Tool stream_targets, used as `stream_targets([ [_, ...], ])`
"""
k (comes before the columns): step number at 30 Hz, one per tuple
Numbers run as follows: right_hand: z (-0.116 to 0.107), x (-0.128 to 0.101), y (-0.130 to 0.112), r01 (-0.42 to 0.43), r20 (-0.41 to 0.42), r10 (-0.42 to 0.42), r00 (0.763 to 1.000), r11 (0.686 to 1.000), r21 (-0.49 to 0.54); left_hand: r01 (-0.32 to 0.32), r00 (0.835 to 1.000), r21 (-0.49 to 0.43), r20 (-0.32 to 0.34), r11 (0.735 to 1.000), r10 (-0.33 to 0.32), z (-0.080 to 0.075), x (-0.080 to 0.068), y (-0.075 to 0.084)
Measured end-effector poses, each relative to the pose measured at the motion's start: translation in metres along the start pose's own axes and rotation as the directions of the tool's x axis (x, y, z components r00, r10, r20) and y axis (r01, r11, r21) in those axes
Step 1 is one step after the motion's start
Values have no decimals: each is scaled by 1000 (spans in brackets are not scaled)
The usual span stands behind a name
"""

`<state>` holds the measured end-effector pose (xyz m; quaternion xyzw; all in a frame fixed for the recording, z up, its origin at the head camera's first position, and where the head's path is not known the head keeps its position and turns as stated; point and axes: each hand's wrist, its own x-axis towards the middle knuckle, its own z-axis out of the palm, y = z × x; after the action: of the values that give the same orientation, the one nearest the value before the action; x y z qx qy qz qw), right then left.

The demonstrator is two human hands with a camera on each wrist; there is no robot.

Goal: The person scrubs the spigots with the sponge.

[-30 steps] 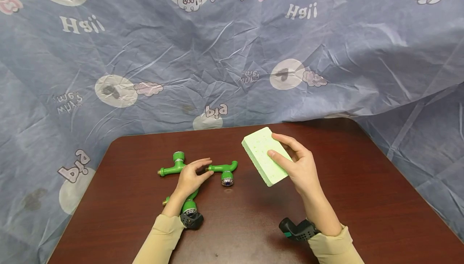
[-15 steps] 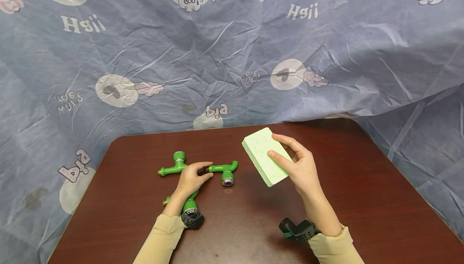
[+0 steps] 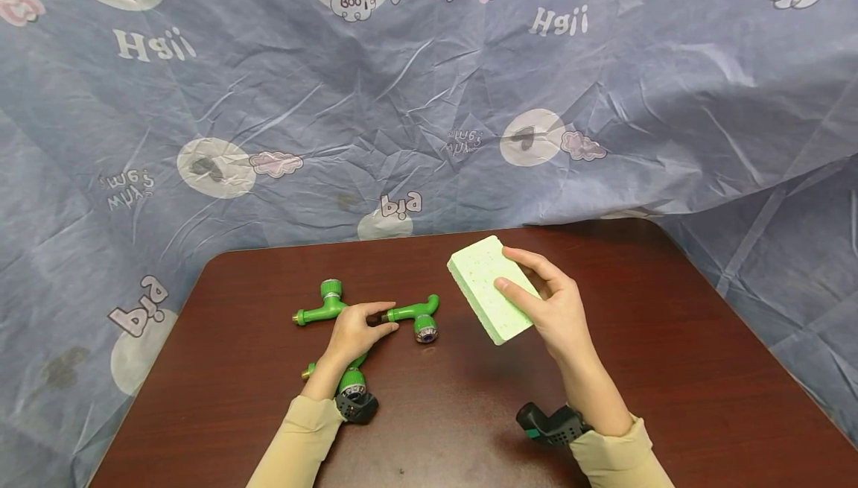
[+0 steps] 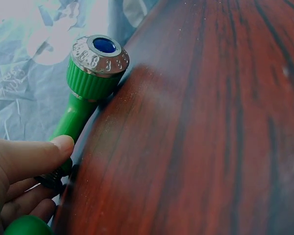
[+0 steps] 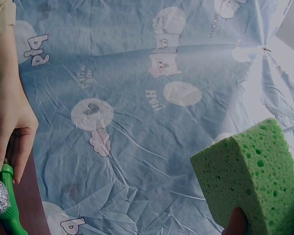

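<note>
My right hand [image 3: 521,273] grips a pale green sponge [image 3: 484,285] by its near end and holds it tilted above the brown table [image 3: 670,339]. The right wrist view shows the porous sponge [image 5: 250,181] close up. My left hand [image 3: 383,320] pinches the threaded end of a green plastic faucet [image 3: 417,317] lying mid-table. In the left wrist view its chrome cap with a blue centre [image 4: 97,51] points up and my thumb [image 4: 44,154] presses the neck. A second green faucet [image 3: 320,308] lies to the left. A third faucet [image 3: 351,378] lies partly under my left wrist.
A crumpled blue printed cloth [image 3: 429,100] hangs behind the table and drapes round its sides. The table's far edge runs just behind the faucets and the sponge. Bare dark wood stretches to the right of my right arm and along the near edge.
My left fingers have closed a little on the middle faucet's end, and the faucet has shifted slightly. The right hand and the sponge have stayed where they were.
</note>
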<state>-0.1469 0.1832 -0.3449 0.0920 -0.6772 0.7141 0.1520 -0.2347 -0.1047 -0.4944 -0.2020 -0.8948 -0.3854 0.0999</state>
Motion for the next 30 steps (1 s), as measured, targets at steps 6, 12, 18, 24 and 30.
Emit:
stream_targets([
  [6,1,0,0,2,0,-2,1000,1000,10,-20,1000,2,2,1000,20,-1,0,1],
  [12,1,0,0,-7,1,7,1000,1000,5,-19,1000,-100,11,995,21,-2,0,3],
  [18,0,0,-2,-14,-6,14,1000,1000,5,-17,1000,-131,-14,991,15,-3,0,2],
  [24,0,0,-2,-6,-10,6,1000,1000,-3,-24,999,-129,-49,991,18,-9,-1,6],
  [30,0,-1,-3,-4,-10,4,1000,1000,0,-53,993,-242,-113,969,26,-22,2,21],
])
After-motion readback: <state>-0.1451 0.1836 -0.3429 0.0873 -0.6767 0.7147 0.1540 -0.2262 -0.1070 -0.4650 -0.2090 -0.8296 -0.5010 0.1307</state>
